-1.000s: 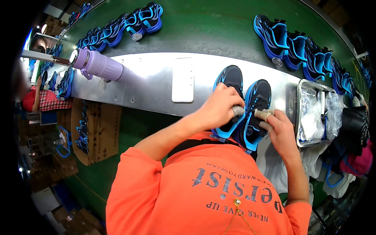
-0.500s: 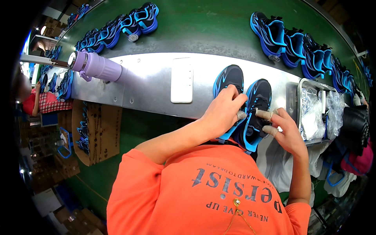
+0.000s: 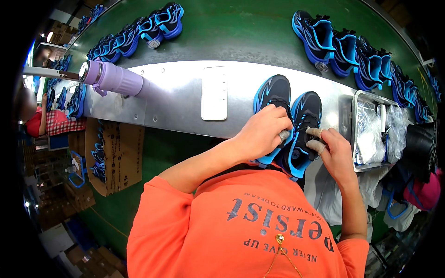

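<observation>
Two black sneakers with bright blue trim stand side by side at the metal ledge's front edge, toes pointing away from me: a left sneaker (image 3: 278,85) and a right sneaker (image 3: 308,104). My left hand (image 3: 264,129) is closed over the left one's lacing, its fingers curled and its thumb near the gap between the shoes. A grey cover wraps one digit. My right hand (image 3: 331,150) reaches in from the right, with pale covers on its thumb and forefinger. Those two tips bend together at the right sneaker's laces (image 3: 303,127); the exact grip is partly hidden.
A white phone-like slab (image 3: 214,95) and a lilac flask (image 3: 116,78) lie on the metal ledge (image 3: 174,102). Right of me is a metal tray (image 3: 356,125) with clear plastic packets. Sneaker rows (image 3: 320,39) stand on the green surface. At left are a carton (image 3: 123,160) and another person (image 3: 51,121).
My right thumb and forefinger have drawn closer together over the right sneaker's laces. My left hand has shifted slightly, its fingers more curled. The sneakers stay nearly in place.
</observation>
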`<move>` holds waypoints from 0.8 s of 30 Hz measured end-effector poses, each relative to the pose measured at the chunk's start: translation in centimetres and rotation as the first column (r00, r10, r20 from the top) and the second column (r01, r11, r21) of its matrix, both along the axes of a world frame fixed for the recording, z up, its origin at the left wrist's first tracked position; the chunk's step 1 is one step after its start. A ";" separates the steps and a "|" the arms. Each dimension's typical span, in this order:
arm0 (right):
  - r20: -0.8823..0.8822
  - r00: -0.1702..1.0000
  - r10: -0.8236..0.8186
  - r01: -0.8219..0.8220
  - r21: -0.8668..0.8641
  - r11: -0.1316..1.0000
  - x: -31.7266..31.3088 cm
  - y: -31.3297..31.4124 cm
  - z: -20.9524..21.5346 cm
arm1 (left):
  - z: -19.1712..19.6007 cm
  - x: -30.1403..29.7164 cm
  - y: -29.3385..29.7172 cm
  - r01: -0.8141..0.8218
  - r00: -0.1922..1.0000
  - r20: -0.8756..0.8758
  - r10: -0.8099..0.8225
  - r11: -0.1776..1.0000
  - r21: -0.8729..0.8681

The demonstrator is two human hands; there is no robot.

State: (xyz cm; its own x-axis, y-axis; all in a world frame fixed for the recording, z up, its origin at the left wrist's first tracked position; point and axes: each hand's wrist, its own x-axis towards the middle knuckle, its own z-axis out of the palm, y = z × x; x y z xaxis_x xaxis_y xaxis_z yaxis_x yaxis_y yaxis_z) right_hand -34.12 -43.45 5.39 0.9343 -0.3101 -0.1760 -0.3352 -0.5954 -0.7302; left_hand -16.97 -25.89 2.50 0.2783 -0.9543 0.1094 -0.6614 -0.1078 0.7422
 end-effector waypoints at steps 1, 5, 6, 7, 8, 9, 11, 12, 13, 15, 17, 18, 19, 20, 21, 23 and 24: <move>-0.007 1.000 -0.015 0.015 -0.005 1.000 0.1 0.1 0.0 | 0.1 0.2 0.0 0.019 1.000 0.012 -0.019 1.000 -0.001; -0.080 0.994 0.075 -0.061 0.166 0.984 0.4 -0.9 1.3 | 0.6 0.1 -0.1 -0.007 1.000 0.023 0.005 0.998 0.055; -0.019 0.994 0.103 -0.098 0.175 0.980 0.2 -0.9 0.6 | 0.8 -0.3 -0.1 -0.033 0.999 0.017 0.032 0.996 0.082; 0.042 0.990 0.131 -0.137 0.181 0.974 0.2 -0.8 0.5 | 0.8 -0.9 0.3 -0.053 0.998 0.024 0.052 0.996 0.075; 0.012 0.988 0.157 -0.157 0.179 0.971 0.1 -0.2 0.8 | 0.8 -1.6 0.7 -0.074 0.997 0.031 0.072 0.995 0.069; 0.029 0.989 0.145 -0.148 0.154 0.977 0.3 0.1 0.7 | 1.0 -1.9 1.2 -0.097 0.994 0.063 0.092 0.993 0.068; 0.023 0.991 0.131 -0.133 0.119 0.984 0.9 0.0 0.6 | -0.2 -1.5 0.8 -0.188 0.981 0.048 0.189 0.982 -0.036; 0.003 0.991 0.133 -0.133 0.107 0.985 1.1 -0.5 0.7 | -0.3 -1.3 0.6 -0.237 0.970 0.041 0.241 0.967 -0.088; -0.004 0.987 0.161 -0.159 0.120 0.980 1.1 -0.9 0.7 | 0.1 -1.3 0.6 -0.317 0.943 -0.106 0.316 0.948 0.003; 0.022 0.982 0.187 -0.189 0.104 0.976 1.2 -1.1 0.4 | 0.2 -1.3 0.7 -0.297 0.952 -0.065 0.300 0.954 0.044; 0.082 0.989 0.123 -0.128 0.057 0.990 1.5 -0.4 0.1 | -0.2 -0.8 0.8 -0.214 0.973 -0.079 0.216 0.976 0.031; 0.056 0.996 0.075 -0.076 0.015 0.997 1.3 0.0 -0.2 | -0.2 -0.3 0.8 -0.169 0.980 -0.100 0.171 0.985 0.028; 0.032 0.999 0.024 -0.024 -0.027 0.999 1.0 0.3 -0.6 | -0.2 0.3 0.9 -0.124 0.985 -0.121 0.126 0.992 0.024; 0.010 1.000 -0.027 0.028 -0.071 0.997 0.9 0.6 -0.8 | 0.0 0.7 1.0 -0.079 0.987 -0.142 0.081 0.997 0.020; -0.016 0.999 -0.031 0.031 -0.039 0.999 0.9 0.5 -0.5 | 0.5 0.3 0.8 -0.143 0.978 -0.144 0.151 0.988 0.059; 0.103 0.993 0.054 -0.057 0.027 0.998 1.5 0.1 0.2 | 1.1 -0.8 0.4 -0.239 0.956 -0.147 0.255 0.964 0.119; 0.166 0.982 0.092 -0.102 0.052 0.993 1.7 -0.1 0.4 | 1.2 -0.9 0.2 -0.284 0.941 -0.145 0.305 0.948 0.145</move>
